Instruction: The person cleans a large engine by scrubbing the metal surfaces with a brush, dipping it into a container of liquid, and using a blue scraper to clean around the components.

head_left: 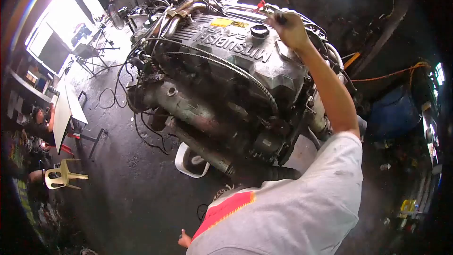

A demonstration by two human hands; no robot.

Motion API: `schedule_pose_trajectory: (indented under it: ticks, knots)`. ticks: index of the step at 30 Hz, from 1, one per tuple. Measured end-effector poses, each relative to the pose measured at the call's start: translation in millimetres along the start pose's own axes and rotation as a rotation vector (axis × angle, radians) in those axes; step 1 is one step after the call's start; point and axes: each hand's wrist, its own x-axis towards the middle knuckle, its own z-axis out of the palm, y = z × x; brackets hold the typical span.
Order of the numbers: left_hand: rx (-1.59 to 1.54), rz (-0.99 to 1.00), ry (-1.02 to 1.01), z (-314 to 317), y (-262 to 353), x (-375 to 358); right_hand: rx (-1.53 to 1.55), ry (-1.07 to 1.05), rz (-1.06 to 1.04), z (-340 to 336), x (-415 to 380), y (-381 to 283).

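My right hand point(293, 29) is raised over the far right part of a large engine point(222, 61). Its fingers are closed around a dark handle point(281, 18), whose rounded end shows; the rest of it is hidden. Just left of this hand, a black round cap point(259, 31) sits on the ribbed engine cover, which has raised MITSUBISHI lettering. A small red piece point(261, 4) shows beyond the fist. Low beside my shirt hangs my left hand point(184, 239), partly covered by the shirt. Its visible fingers look curled, and what they hold, if anything, is hidden.
A steel cable point(222, 62) crosses the engine's near side, and loose wires droop on its left. Below the engine stands a white container point(191, 161). A yellow plastic chair point(65, 174) and a seated person point(41, 120) by a white board point(67, 108) are at left.
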Motion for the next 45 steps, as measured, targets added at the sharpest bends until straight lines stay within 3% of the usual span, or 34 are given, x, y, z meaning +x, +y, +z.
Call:
schedule_pose_trajectory:
  ticks: [3,5,7,8,10,11,12,13,14,15,16,17,18,19,21,23,25,26,27,29,30,31,33,34,35,38,39,41,42,43,44,45]
  knots:
    - [-0.017,0.153,0.116,8,13,-2,-0.138,0.144,0.148,17,42,42]
    - [-0.096,0.243,0.167,24,23,-1,-0.182,0.250,0.101,32,57,46]
    - [-0.233,-0.036,-0.184,51,27,48,-0.081,0.104,0.128,29,51,35]
    - [-0.008,0.045,-0.096,38,39,46,-0.034,0.254,-0.092,32,41,51]
    - [-0.050,0.002,-0.079,43,26,42,-0.098,0.054,0.141,-10,2,-2]
    - [-0.079,-0.045,-0.067,44,6,52,-0.118,0.146,0.021,-18,-15,-10]
    - [-0.121,0.035,-0.007,56,-20,58,-0.020,0.107,0.027,-32,-30,-24]
    - [-0.158,0.118,0.050,69,-47,67,0.352,0.162,-0.066,-35,-32,5]
    - [-0.189,0.202,0.105,80,-71,73,0.424,0.216,0.059,-43,-25,-7]
    - [-0.088,0.073,-0.117,53,-35,62,0.487,0.266,0.196,-51,-21,-21]
    - [0.045,-0.033,-0.349,20,8,48,0.669,0.324,0.178,-39,-11,-5]
    - [0.039,-0.065,-0.415,36,11,76,0.844,0.390,0.146,-29,5,14]
    - [0.028,-0.094,-0.480,47,26,92,0.475,0.365,-0.009,-30,14,19]
    - [-0.009,-0.056,-0.439,48,37,105,0.108,0.329,-0.148,-30,15,21]
    - [-0.059,-0.002,-0.387,5,107,77,0.438,0.364,-0.027,-25,11,15]
    - [-0.063,0.036,-0.369,-20,139,57,0.370,0.377,-0.058,-35,-11,-5]
    - [-0.061,0.027,-0.349,-16,126,55,0.256,0.302,-0.123,-54,-44,-20]
    - [-0.054,0.011,-0.335,-11,110,56,0.007,0.353,-0.194,-62,-61,-10]
    - [0.189,0.159,-0.338,39,49,98,-0.245,0.393,-0.262,-74,-82,5]
    - [0.697,0.460,-0.240,102,-35,141,0.123,0.522,-0.176,-108,-115,26]
    - [0.175,0.362,-0.289,98,-46,113,0.534,0.641,-0.069,-128,-130,17]
    - [0.098,0.285,-0.301,93,-35,99,1.028,0.579,-0.001,-157,-150,32]
    - [0.122,0.284,-0.320,87,-27,93,0.909,0.901,0.125,-168,-172,-25]
    - [0.114,0.287,-0.322,82,-23,88,0.279,0.870,-0.035,-198,-207,41]
    - [0.103,0.284,-0.323,78,-23,84,0.711,0.847,0.075,-171,-202,-41]
    - [0.105,0.318,-0.319,73,-34,84,0.643,0.793,0.024,-154,-236,-60]
    - [0.130,0.355,-0.307,71,-44,87,0.656,0.783,0.040,-144,-244,-71]
    - [0.245,0.614,-0.207,75,-68,101,0.501,0.807,0.009,-126,-253,-92]
    - [0.373,1.110,0.096,88,-103,115,0.498,0.802,0.027,-121,-260,-95]
    - [0.276,0.655,-0.189,75,-91,115,0.494,0.801,0.029,-115,-264,-103]
    - [0.087,0.324,-0.315,71,-72,118,0.488,0.771,0.037,-109,-267,-112]
    - [-0.073,0.122,-0.380,66,-50,125,0.482,0.739,0.043,-103,-268,-120]
